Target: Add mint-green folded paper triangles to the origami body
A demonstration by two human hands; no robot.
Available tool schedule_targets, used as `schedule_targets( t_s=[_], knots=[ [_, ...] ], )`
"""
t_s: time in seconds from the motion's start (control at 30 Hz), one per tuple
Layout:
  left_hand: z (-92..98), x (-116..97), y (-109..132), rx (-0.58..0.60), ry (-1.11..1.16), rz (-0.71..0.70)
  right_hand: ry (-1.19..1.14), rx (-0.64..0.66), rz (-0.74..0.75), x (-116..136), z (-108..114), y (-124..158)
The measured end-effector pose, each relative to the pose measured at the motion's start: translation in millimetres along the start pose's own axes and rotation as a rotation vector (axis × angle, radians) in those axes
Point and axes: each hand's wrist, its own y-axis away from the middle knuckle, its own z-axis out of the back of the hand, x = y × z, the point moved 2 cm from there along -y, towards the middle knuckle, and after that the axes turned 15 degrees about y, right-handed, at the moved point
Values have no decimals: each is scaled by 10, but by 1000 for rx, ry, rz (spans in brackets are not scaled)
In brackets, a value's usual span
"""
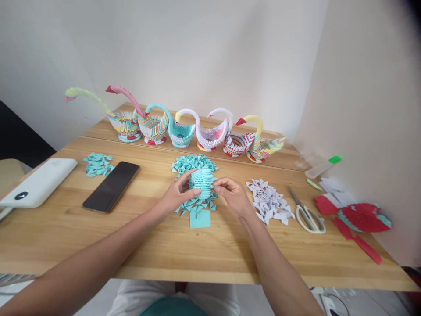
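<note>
My left hand [180, 191] grips a teal cluster of interlocked folded paper pieces [202, 181], thumb in front and fingers behind. At the cluster's right edge, the thumb and fingertips of my right hand [232, 193] are pinched together; whatever lies between them is too small to make out clearly. Beyond the cluster spreads a heap of loose teal folded paper triangles [184, 163], and more lie below it. A flat teal paper square [200, 219] rests just in front of these.
Several paper swans [212, 136] line the back. White paper triangles [268, 199], scissors [309, 217] and a red paper model [363, 218] lie right. A phone [112, 186], a white power bank [41, 180] and a small teal pile [98, 164] lie left.
</note>
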Motion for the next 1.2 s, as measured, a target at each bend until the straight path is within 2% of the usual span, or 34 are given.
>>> schedule_targets(
  t_s=[0.13,0.27,0.37,0.47,0.6,1.0,1.1,1.2],
  knots=[
    [34,6,-2,-84,-146,-24,142,-17,87,17,35,18],
    [52,1,21,-175,-292,-79,268,-89,159,79,4,42],
    [50,14,31,-173,-261,-109,156,-112,48,95,-50,40],
    [45,38,31,-153,-216,-119,1,-44,-78,84,-109,28],
    [29,53,32,-135,-194,-105,-43,-4,-148,61,-148,28],
    [37,76,20,-101,-134,-148,-62,31,-154,99,-157,56],
    [37,96,23,-114,-128,-160,-61,52,-146,106,-169,62],
    [37,103,25,-143,-136,-184,-21,17,-113,77,-198,67]
  ],
)
